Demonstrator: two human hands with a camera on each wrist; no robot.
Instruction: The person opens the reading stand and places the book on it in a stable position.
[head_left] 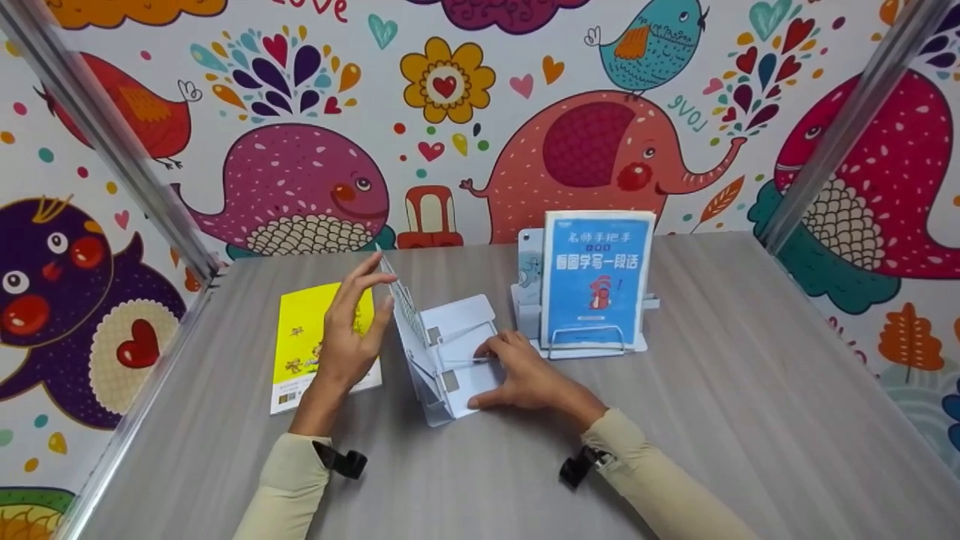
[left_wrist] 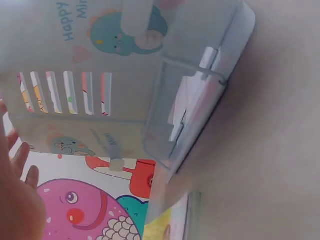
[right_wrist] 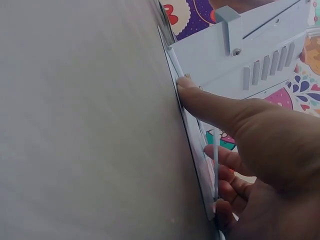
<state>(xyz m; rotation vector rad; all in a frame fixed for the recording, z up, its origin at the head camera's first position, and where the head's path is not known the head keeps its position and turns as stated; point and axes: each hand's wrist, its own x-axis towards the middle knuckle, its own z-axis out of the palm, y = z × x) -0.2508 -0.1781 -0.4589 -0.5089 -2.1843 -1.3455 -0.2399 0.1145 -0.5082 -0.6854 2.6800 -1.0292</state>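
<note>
A white folding book stand (head_left: 459,316) is unfolded on the table, its slotted back panel (left_wrist: 125,90) raised and leaning to the left. Dinosaur pictures and "Happy" lettering show on the panel's outer face. My left hand (head_left: 351,337) is beside that panel with fingers extended, fingertips at its top edge. Low on the other side, my right hand (head_left: 531,375) holds the stand's base part. Its thumb (right_wrist: 210,102) presses on the plate's near edge, while the other fingers curl by a thin wire rod (right_wrist: 216,162).
A yellow book (head_left: 304,322) lies flat at the left, partly behind my left hand. To the right, a blue-covered book (head_left: 598,289) stands upright on a second white stand (head_left: 529,296), behind its wire holder. A patterned wall (head_left: 442,157) borders the table (head_left: 712,390) at the back.
</note>
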